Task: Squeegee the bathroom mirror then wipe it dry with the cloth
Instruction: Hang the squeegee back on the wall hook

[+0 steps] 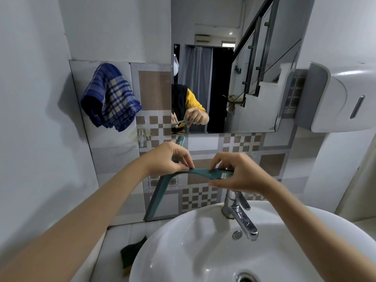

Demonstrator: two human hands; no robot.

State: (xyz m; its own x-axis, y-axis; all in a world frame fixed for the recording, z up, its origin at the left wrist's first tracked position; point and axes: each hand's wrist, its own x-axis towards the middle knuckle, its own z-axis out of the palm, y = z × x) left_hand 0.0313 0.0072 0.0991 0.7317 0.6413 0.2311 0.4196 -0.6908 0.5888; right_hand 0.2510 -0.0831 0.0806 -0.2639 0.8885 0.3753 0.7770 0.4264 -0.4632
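I hold a teal squeegee (200, 173) in both hands above the sink, below the mirror (225, 82). My right hand (238, 174) grips its handle. My left hand (171, 159) pinches it where the handle meets the blade bar. The long blade (157, 195) slants down to the left in front of the tiled wall. A blue plaid cloth (110, 97) hangs on the wall left of the mirror, away from both hands. The mirror reflects my hands and the squeegee.
A white round sink (183, 241) with a chrome tap (240, 216) lies right under my hands. A white dispenser (337, 98) juts from the right wall. A clear hook (142, 136) is stuck to the tiles. A dark sponge (132, 255) rests left of the basin.
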